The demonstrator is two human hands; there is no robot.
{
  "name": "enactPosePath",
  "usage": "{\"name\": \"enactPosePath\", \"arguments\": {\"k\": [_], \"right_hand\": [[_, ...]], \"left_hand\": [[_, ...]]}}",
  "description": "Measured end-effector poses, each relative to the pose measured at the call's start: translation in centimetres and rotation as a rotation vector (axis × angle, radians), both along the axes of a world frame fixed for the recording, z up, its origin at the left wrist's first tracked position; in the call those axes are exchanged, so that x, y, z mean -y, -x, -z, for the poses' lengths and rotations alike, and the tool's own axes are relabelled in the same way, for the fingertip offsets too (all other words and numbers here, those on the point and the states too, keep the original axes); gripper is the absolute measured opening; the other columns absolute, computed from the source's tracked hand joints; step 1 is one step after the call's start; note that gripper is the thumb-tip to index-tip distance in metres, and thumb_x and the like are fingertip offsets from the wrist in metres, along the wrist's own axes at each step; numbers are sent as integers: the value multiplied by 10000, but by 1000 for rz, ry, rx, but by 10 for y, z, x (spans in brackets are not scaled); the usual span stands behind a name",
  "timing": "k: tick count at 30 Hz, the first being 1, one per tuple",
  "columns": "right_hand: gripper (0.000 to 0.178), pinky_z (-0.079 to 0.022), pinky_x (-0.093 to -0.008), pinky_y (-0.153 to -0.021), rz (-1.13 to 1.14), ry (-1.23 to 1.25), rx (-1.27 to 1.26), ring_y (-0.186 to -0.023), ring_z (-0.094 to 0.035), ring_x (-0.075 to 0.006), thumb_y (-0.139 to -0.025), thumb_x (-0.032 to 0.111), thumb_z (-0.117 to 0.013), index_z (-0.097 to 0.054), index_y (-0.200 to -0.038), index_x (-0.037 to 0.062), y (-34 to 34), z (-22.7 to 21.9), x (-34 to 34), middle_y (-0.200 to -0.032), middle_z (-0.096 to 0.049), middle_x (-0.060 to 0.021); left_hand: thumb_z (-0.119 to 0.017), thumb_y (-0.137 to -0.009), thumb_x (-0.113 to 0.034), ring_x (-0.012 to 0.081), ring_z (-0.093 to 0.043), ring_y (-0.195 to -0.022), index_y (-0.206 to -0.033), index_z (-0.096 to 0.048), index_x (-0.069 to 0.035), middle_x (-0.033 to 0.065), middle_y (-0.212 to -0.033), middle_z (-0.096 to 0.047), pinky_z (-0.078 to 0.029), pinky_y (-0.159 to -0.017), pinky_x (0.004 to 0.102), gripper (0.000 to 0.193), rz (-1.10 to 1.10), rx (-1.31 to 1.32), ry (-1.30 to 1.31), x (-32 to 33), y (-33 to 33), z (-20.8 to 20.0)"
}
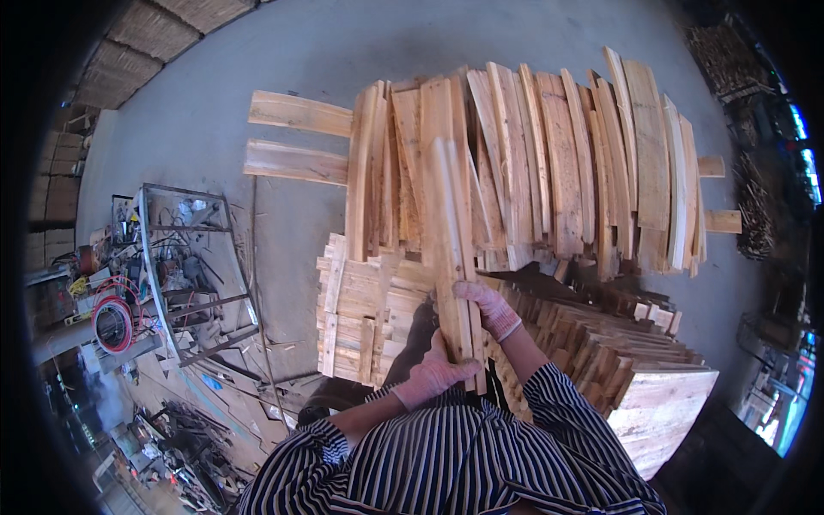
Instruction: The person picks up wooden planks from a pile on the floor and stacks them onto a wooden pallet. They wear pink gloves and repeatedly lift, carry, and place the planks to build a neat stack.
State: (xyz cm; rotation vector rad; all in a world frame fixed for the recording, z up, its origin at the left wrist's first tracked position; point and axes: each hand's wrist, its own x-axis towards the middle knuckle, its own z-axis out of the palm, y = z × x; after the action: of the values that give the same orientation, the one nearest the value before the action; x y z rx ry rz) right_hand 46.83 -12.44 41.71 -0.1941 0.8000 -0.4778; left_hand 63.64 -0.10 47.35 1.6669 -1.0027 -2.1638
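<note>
Two or so long wooden boards (453, 257), laid together, point away from my body. My left hand (433, 376), in a pale pink work glove, is closed around their near end from the left side. Higher up on the right edge, my right hand (489, 307) grips the same boards, also gloved. The far part of these boards overlaps a wide row of rough planks (562, 163), so I cannot tell whether they rest on it. Those planks lie side by side across two longer crosswise boards (296, 160).
A slatted wooden stack (339, 300) stands below left of the planks. Stacked short timber (592, 343) is close on my right. To the left are a metal frame (197, 275), a coiled red hose (113, 324) and scattered scrap. Bundled stacks (137, 47) line the far left.
</note>
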Motion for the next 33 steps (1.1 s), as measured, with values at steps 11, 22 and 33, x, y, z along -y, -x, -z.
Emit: {"name": "enactPosePath", "arguments": {"k": [11, 22, 33], "right_hand": [[173, -643, -338, -860, 235, 608, -871, -914, -713, -155, -1006, 140, -596, -534, -1167, 144, 154, 24, -69, -975, -596, -23], [993, -520, -239, -907, 448, 419, -581, -960, -615, -80, -828, 216, -872, -275, -1612, 94, 115, -45, -86, -1075, -669, 13], [1244, -441, -287, -1027, 439, 302, -448, -1080, -545, -122, -712, 213, -916, -126, -1668, 119, 101, -104, -70, -1309, -540, -14]], "left_hand": [[-906, -655, -567, 442, -416, -1428, -1622, -44, -6, 313, -1606, -289, -420, -1140, 467, 1412, -146, 731, 227, 194, 34, 105], [-881, -682, -513, 360, -633, -1186, -1474, -372, 87, 280, -1317, -625, -498, -1011, 389, 1117, -173, 391, 290, 185, -4, 87], [-893, -642, -564, 394, -542, -1331, -1544, -225, 13, 281, -1487, -475, -488, -1054, 430, 1262, -96, 695, 165, 258, 65, 124]]}}
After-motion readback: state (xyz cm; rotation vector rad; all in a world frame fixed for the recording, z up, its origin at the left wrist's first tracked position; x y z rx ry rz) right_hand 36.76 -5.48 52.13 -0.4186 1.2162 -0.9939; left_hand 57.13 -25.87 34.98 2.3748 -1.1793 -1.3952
